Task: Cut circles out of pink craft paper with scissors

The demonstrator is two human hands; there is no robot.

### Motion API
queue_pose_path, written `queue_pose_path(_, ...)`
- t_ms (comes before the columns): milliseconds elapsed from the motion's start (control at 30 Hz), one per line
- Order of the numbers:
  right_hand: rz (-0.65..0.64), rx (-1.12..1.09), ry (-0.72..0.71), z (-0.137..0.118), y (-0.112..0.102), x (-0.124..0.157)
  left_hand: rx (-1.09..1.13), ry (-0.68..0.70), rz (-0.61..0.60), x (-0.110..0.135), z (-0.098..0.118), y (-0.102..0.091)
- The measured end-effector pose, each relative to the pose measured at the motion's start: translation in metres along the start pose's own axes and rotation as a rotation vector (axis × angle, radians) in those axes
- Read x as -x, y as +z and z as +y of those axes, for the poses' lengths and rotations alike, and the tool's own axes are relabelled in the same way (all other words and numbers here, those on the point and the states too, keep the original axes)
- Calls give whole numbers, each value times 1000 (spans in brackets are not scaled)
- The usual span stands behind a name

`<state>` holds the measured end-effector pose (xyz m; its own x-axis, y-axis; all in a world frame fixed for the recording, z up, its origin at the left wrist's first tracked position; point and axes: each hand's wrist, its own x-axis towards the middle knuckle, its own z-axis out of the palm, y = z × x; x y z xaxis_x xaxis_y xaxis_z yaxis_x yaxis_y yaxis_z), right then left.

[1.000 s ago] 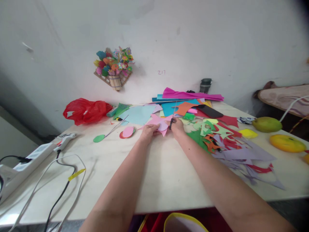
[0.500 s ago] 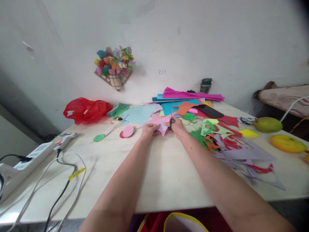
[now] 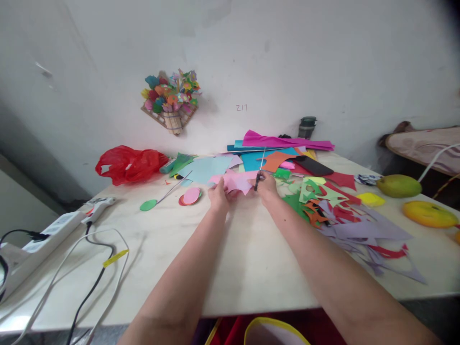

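Note:
My left hand (image 3: 219, 194) pinches the left part of a pink sheet of paper (image 3: 237, 181) with jagged cut edges, lifted a little over the table. In my right hand (image 3: 268, 187) is a pair of scissors (image 3: 258, 180), dark at the handle, its thin blades pointing away from me and upward. The right fingers also sit close against the right edge of the pink paper; whether they grip it I cannot tell. To the left lie stacked paper ovals (image 3: 191, 195), pink on top, and a green paper oval (image 3: 148, 205) by a thin stick.
Coloured paper scraps (image 3: 345, 225) spread to the right, near mangoes (image 3: 398, 186). Paper sheets (image 3: 208, 168) and a black phone-like slab (image 3: 313, 166) lie behind my hands. A red plastic bag (image 3: 131, 165) is at the back left; a power strip (image 3: 53, 232) and cables lie at left.
The pink paper has turned and risen slightly between my hands, and the lilac piece seen against it no longer shows. The scissors have tilted, their tips shifting right.

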<state>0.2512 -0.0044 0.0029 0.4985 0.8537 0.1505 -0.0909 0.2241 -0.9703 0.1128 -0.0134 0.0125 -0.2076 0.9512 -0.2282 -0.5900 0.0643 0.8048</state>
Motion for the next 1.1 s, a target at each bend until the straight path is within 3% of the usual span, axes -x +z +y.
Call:
queue_pose_path(100,39,-102,22,-3,0,-1,71,-118,33,13,-1,10)
queue_pose_path(233,57,-147,7,-5,0,1,31,-176,-123,24,-10,19)
queue_pose_path(367,38,-77,-44,0,2,2,7,-123,-268,20,-18,18)
queue_pose_path(533,3,-83,-14,6,4,1,-19,-81,-244,9,-18,10)
queue_pose_path(767,0,-10,-25,4,2,2,-115,-146,-380,6,-11,4)
queue_pose_path(1100,-36,62,-73,7,0,0,-177,-116,-426,4,-8,0)
